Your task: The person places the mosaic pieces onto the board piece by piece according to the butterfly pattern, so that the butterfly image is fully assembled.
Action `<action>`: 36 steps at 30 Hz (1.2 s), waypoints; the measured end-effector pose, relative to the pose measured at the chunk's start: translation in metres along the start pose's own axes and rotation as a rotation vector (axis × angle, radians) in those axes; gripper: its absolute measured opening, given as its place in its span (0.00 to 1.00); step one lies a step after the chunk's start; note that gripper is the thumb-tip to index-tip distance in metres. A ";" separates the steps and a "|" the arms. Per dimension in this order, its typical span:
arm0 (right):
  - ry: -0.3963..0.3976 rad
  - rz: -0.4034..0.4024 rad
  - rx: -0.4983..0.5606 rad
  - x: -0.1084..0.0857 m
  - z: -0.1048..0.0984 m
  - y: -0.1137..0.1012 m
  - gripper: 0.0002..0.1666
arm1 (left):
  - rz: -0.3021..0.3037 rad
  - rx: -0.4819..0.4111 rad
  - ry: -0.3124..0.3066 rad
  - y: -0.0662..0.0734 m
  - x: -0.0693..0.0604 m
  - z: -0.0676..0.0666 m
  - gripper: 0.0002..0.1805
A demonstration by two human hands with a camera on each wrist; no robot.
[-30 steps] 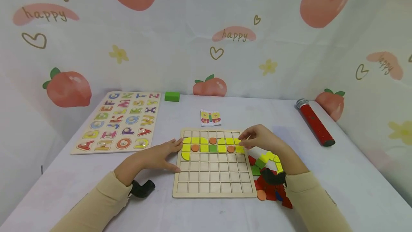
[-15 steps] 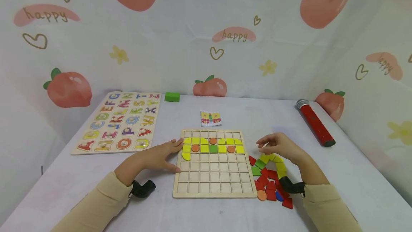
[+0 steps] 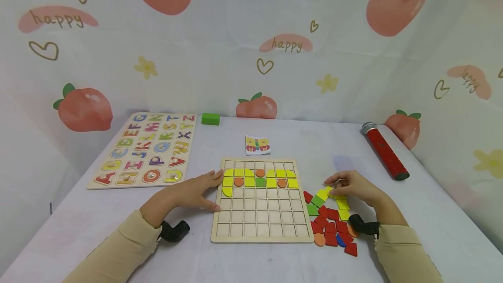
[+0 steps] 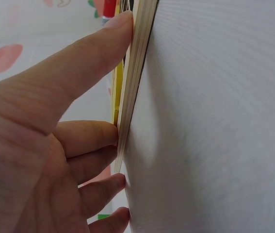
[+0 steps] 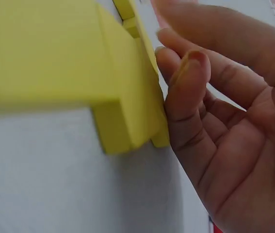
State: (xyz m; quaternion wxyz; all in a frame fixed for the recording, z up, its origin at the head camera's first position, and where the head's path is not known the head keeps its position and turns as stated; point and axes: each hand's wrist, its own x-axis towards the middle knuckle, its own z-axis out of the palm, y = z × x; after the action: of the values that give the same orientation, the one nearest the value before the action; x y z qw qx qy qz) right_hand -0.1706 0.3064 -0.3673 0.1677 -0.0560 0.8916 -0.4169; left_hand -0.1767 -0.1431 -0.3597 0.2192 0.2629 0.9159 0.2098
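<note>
A wooden grid board (image 3: 263, 217) lies mid-table, with yellow tiles (image 3: 249, 182), orange discs (image 3: 260, 173) and a green square tile (image 3: 260, 182) set in its upper rows. My left hand (image 3: 192, 192) rests at the board's left side; in the left wrist view, thumb and fingertips touch the board's edge (image 4: 136, 63). Right of the board, my right hand (image 3: 357, 188) reaches over loose yellow tiles (image 3: 342, 204), fingers loosely bent. Up close in the right wrist view, the thumb and fingers are beside the yellow tiles (image 5: 45, 58), with no tile plainly between them.
Loose red tiles (image 3: 332, 214), green tiles (image 3: 312, 210) and an orange disc (image 3: 319, 239) lie right of the board. A butterfly picture card (image 3: 257, 145) is behind it. Farther off are an alphabet board (image 3: 135, 174), a green block (image 3: 210, 119) and a red microphone (image 3: 385, 152).
My right hand has left the board's upper right corner, where a yellow tile now sits, and moved right to the loose yellow tiles. My left hand has stayed put.
</note>
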 end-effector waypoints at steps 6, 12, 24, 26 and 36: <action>-0.010 -0.002 -0.032 0.000 -0.001 0.000 0.25 | 0.027 0.006 0.005 0.001 -0.002 -0.002 0.53; -0.008 -0.004 -0.059 0.001 0.000 -0.001 0.23 | 0.024 0.013 0.006 0.001 -0.003 -0.002 0.52; 0.000 0.041 0.007 0.004 -0.004 -0.003 0.18 | 0.012 -0.002 0.003 0.001 -0.004 -0.002 0.52; 0.000 0.045 0.024 0.005 -0.006 -0.006 0.19 | 0.008 0.000 0.000 0.002 -0.003 -0.002 0.52; -0.048 0.021 0.078 0.012 -0.001 -0.030 0.21 | -0.007 0.013 -0.006 0.003 -0.002 -0.001 0.52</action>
State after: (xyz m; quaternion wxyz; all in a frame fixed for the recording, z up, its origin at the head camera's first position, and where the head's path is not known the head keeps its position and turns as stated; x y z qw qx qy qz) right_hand -0.1832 0.2848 -0.3471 0.1954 -0.0498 0.8708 -0.4483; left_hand -0.1744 -0.1422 -0.3570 0.2209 0.2619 0.9174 0.2025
